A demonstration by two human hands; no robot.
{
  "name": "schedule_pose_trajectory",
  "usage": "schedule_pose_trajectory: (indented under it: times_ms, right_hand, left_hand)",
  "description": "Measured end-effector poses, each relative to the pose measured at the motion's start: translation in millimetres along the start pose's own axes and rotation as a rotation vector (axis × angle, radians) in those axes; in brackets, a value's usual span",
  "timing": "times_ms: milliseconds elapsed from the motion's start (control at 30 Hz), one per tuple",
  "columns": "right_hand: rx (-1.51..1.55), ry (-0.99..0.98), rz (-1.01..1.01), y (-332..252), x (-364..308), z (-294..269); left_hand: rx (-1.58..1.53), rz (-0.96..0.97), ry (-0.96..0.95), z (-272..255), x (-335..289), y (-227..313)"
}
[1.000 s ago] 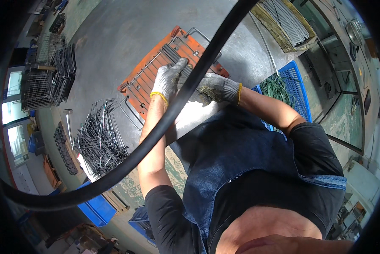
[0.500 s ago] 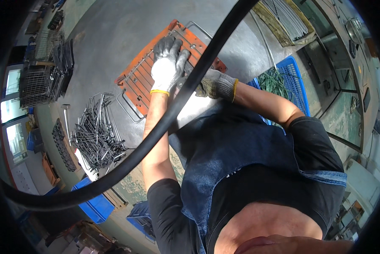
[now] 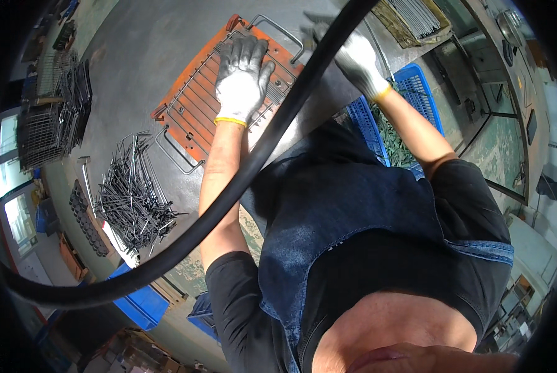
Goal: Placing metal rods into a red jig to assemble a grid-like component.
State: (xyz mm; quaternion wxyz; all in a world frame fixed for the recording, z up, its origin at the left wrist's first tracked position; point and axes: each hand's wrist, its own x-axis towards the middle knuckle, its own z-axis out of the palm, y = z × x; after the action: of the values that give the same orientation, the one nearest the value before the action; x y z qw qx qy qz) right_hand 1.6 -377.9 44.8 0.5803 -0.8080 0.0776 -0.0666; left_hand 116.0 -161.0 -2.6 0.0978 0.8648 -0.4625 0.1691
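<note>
My left hand (image 3: pixel 242 79), in a white glove with a grey palm coating, lies flat with outstretched fingers on several thin metal rods. Those rods (image 3: pixel 197 99) are laid in rows over an orange-red board (image 3: pixel 178 110) with small metal fittings. Bent wire handles (image 3: pixel 277 26) stick out at its two ends. To the right of the board, my gloved right hand (image 3: pixel 358 59) reaches forward above the metal table (image 3: pixel 138 53). Its fingers are blurred and partly behind a thick black cable (image 3: pixel 228 199), so whether they hold anything does not show.
A heap of dark bent metal rods (image 3: pixel 132 196) sits at the table's left side beside a hammer (image 3: pixel 86 177). At the right stand a blue crate (image 3: pixel 420 78) with green strips and a box of straight rods (image 3: pixel 415 28). Wire racks (image 3: pixel 48 124) stand farther left.
My right hand has left the near right part of the board and swung forward and right. My left hand stays flat on the rods. The whole view has shifted slightly.
</note>
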Motion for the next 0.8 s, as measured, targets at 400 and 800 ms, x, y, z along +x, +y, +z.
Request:
schedule_pose_trajectory:
  times_ms: [400, 800]
  right_hand:
    - [-0.758, 0.241, -0.572, 72.9, 39.0, 49.3]
    - [-0.620, 0.151, -0.453, 70.3, 36.5, 48.3]
  left_hand:
    - [0.000, -0.027, -0.118, -45.8, -34.8, -14.9]
    - [-0.090, 0.008, -0.125, -55.3, -40.9, -5.2]
